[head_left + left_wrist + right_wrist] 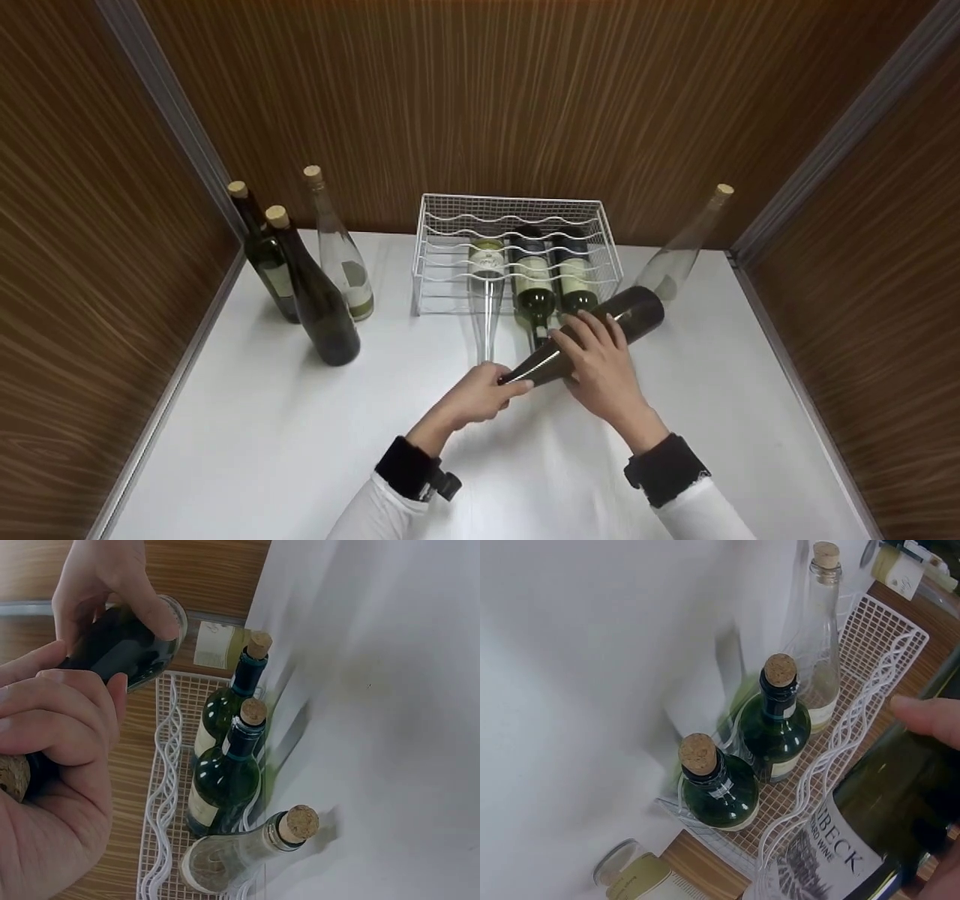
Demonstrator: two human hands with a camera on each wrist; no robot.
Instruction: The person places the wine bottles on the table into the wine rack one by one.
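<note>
Wood-grain walls (480,97), white tabletop (262,435), dark bottle (636,310) held above

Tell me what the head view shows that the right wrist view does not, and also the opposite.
Only head: the left hand gripping the dark bottle at its neck, and white sleeves.
Only right wrist: corks of the racked bottles, and the held one's lettered label.
Both: the wire rack with three bottles, and the right hand.

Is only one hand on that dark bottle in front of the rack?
No, the head view shows the left hand gripping the dark bottle near its neck and the right hand holding its body.
</note>
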